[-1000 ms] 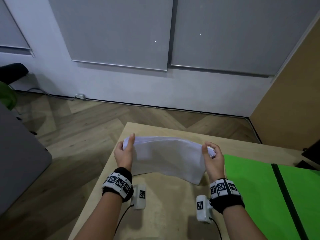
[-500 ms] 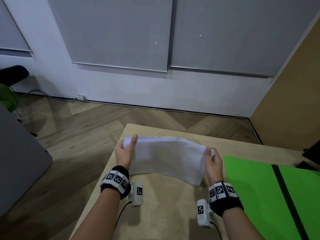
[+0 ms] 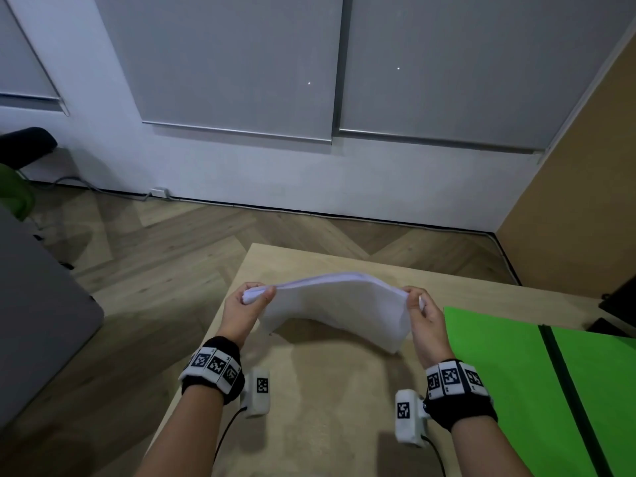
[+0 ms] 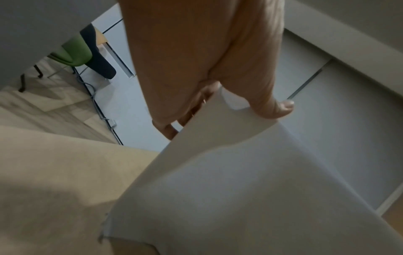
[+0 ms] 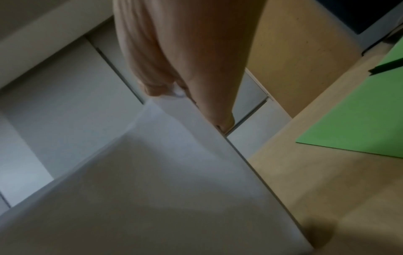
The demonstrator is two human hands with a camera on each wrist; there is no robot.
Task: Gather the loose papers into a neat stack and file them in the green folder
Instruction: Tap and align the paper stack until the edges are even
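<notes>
A stack of white papers [image 3: 337, 304] hangs in the air above the wooden table [image 3: 327, 407], bowed upward in the middle. My left hand [image 3: 256, 297] pinches its left edge between thumb and fingers, and my right hand [image 3: 414, 301] pinches its right edge. From the left wrist, the papers [image 4: 240, 189] run down from the thumb [image 4: 277, 108]. Seen from the right wrist, the papers [image 5: 163, 181] fill the lower half. The open green folder [image 3: 499, 373] lies flat on the table to the right of my right hand, with a dark spine [image 3: 568, 390].
The table's far edge [image 3: 344, 258] and left edge border wooden floor. A grey panel [image 3: 34, 304] stands at the left, a brown partition [image 3: 578, 201] at the right. Dark objects [image 3: 619, 304] sit at the table's far right. A green chair [image 4: 74, 51] stands far left.
The papers have been lifted off the table and now arch upward between my hands. Both hands have tilted, gripping the side edges higher above the surface.
</notes>
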